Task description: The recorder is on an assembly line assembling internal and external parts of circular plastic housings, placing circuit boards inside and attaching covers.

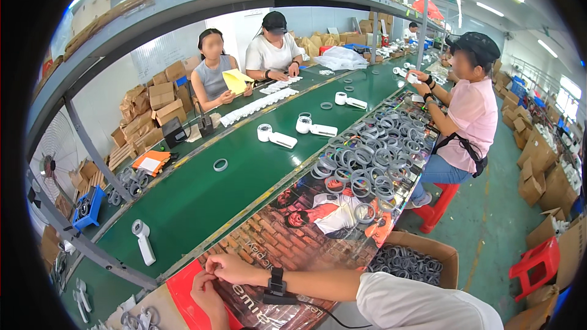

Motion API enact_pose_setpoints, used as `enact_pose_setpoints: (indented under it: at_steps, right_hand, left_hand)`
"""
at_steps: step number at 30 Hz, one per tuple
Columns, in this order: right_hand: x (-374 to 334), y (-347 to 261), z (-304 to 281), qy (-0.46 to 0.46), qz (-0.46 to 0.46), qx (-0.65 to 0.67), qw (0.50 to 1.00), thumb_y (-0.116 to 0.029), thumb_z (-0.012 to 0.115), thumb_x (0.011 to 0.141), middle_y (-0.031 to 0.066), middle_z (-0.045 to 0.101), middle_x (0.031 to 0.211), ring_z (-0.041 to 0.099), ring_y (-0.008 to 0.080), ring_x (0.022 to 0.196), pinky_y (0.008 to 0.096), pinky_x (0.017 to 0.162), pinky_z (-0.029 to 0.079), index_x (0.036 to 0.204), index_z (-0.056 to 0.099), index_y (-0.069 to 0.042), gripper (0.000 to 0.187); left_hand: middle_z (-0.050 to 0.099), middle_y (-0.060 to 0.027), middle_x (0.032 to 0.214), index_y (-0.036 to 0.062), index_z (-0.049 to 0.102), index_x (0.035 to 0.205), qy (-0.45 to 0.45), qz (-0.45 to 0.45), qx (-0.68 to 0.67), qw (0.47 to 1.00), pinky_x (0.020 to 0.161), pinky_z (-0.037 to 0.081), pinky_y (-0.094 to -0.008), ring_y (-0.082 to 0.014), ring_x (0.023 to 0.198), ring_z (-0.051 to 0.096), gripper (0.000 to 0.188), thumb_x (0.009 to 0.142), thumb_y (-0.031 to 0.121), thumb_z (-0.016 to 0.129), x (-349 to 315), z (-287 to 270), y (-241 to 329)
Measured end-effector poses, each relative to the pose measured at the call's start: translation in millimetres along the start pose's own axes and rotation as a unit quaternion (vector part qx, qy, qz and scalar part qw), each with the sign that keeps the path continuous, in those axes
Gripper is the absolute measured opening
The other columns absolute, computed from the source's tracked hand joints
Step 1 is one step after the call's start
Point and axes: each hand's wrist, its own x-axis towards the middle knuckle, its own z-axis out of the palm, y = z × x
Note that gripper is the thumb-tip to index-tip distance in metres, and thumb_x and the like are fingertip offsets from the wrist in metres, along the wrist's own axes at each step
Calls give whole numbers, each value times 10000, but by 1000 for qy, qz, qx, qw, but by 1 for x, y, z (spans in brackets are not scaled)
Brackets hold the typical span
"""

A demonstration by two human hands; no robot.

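My two hands meet at the near edge of the printed poster sheet [260, 263], above a red panel [186, 290]. My right hand [235, 269] reaches in from the right, its fingers bent and pinched together. Its fingertips touch those of my left hand [206, 296], which is curled, with its fingers closed. Whatever lies between the fingertips, if anything, is too small or hidden to make out. A black band with a small device [276, 284] circles my right wrist. Beyond the hands, a large heap of grey rings [373, 153] covers the far part of the poster.
A green conveyor belt [238, 177] carries white handheld devices [278, 136] and a loose grey ring [221, 164]. A cardboard box [449, 256] of grey rings stands by my right arm. Co-workers sit across and at right, one on a red stool [435, 208]. A metal shelf frame [98, 238] rises at left.
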Motion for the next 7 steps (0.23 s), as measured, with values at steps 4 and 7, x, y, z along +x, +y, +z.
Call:
enact_pose_setpoints:
  at_steps: [4, 7]
  right_hand:
    - [-1, -4, 0, 9, -40, -17, 999, 27, 452, 799, 52, 582, 794, 542, 96, 646, 237, 560, 419, 896, 575, -7, 160]
    - [-5, -14, 0, 18, -18, -77, 997, 19, 500, 774, 54, 616, 824, 569, 119, 652, 276, 603, 465, 911, 597, -43, 179]
  left_hand:
    - [619, -104, 879, -46, 599, 743, 18, -16, -7, 1000, 782, 452, -282, -201, 822, 585, 163, 758, -124, 457, 0, 0, 6]
    - [618, -92, 901, -7, 617, 885, 16, -79, -44, 996, 777, 452, -279, -202, 819, 582, 193, 752, -81, 500, -3, -4, 6]
